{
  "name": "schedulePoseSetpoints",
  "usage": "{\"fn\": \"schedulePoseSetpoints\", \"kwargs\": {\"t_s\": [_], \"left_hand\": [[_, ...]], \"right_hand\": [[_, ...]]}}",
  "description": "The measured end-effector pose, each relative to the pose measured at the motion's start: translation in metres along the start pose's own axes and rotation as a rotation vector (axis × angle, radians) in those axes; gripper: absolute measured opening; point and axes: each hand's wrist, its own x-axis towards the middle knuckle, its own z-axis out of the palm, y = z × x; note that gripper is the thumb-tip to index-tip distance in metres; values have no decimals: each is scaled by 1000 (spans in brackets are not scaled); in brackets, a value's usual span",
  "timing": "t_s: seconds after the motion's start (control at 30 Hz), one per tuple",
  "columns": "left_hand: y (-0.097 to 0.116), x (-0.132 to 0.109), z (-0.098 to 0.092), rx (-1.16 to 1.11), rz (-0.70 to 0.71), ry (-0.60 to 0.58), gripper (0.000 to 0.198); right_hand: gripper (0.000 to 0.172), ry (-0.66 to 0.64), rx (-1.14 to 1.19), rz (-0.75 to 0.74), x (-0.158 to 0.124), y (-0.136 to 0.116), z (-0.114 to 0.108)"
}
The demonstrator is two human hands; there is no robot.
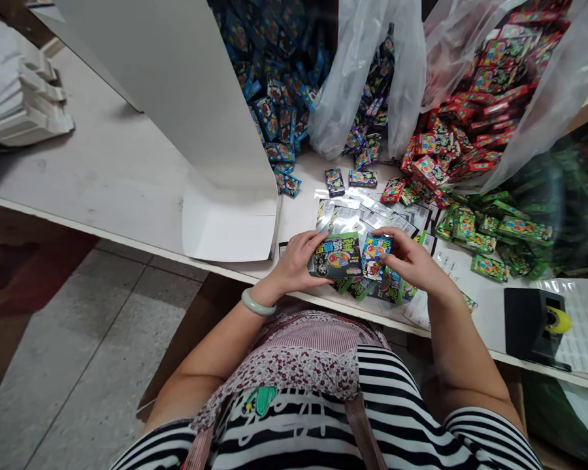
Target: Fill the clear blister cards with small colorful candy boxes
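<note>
Well to the left of the dark packet point(337, 258) you have a white stack point(24, 104) on the table point(112, 163), and nearer to it on that side stands a bent white panel point(225, 130); a knock from your left forearm could tip this, judging by how loosely it seems to stand. Beyond the packet and to its left, loose blue boxes point(277, 124) spill forward and might slide down if the pile is jogged. Your left hand point(298, 261) has its fingers closed around the packet's left end, holding it above the table's near edge, so a slackened grip could drop it toward your lap. Just right of the packet, your right hand point(411, 258) pinches the small blue box point(376, 258) by its right side; whether the two items touch, you cannot tell from here. Pressing them together too hard could crease the packet or twist the box out of your fingers. Beyond the packet and to its right, red boxes point(428, 170) heap up, then green boxes point(470, 228); stray ones could get mixed in. Farthest right of it sits a tape dispenser point(534, 323), close enough to the table's edge that your right elbow might catch it.
</note>
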Motion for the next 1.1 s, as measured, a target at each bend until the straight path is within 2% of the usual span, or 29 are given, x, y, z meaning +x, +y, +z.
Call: {"fn": "schedulePoseSetpoints", "kwargs": {"t_s": [0.13, 0.23, 0.3, 0.43, 0.53, 0.6, 0.67, 0.73, 0.8, 0.83, 0.9, 0.97, 1.1], "left_hand": [[0, 2, -2, 2, 41, -60, 105], [1, 4, 1, 5, 14, -57, 105], [1, 6, 3, 6, 1, -36, 106], [1, 8, 8, 61, -37, 20, 103], [8, 10, 6, 90, -100, 79, 99], [17, 14, 2, 60, -151, 113, 101], [26, 21, -3, -32, -183, 122, 101], [34, 27, -5, -208, -212, 116, 85], [39, 29, -3, -423, -262, 119, 64], [41, 28, -1, -517, -286, 119, 60], [42, 22, 6, -643, -316, 103, 67], [42, 12, 13, -713, -315, 43, 77], [41, -4, 18, -815, -313, -67, 78]], "right_hand": [[35, -122, 2, 1, 3, 2, -2], [40, -140, 90, 9, 9, 7, 4], [42, -54, 149, 17, 14, 11, 13], [18, 249, 8, -81, 18, 13, 32], [17, 323, -135, -189, 9, 9, 39], [28, 327, -132, -183, 1, 4, 43], [42, 322, -36, -133, -7, 0, 46], [44, 357, 93, -108, -10, -2, 49], [45, 462, 168, -119, -11, -2, 50], [47, 523, 178, -130, -10, -1, 51], [50, 593, 189, -123, -10, 4, 55], [45, 592, 203, -82, -12, 12, 61], [37, 590, 232, -30, -20, 28, 78]]}}
